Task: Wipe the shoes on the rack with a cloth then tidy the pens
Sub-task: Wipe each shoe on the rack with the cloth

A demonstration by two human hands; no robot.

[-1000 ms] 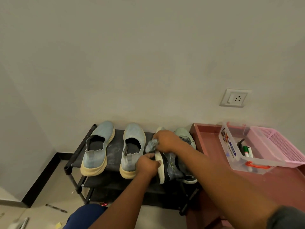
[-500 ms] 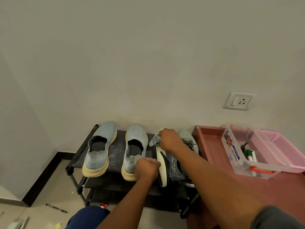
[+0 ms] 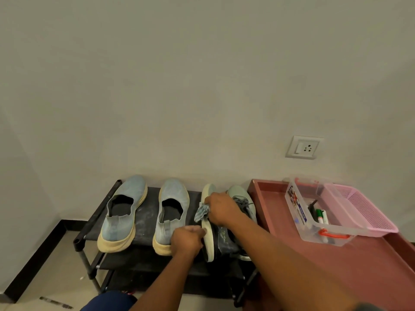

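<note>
— What fills the upper frame?
— A plain off-white wall [image 3: 202, 75], with a white socket plate [image 3: 304, 147] at right.
— And lower left?
— Beige floor [image 3: 56, 272], black skirting [image 3: 33, 257].

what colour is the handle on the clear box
Orange-red; the handle on the clear box shows in the head view.

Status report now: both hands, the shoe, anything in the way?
Left hand grips tilted shoe at its heel. Right hand holds cloth against its sole. Nothing blocks the wipe. Pens wait in clear box.
</note>
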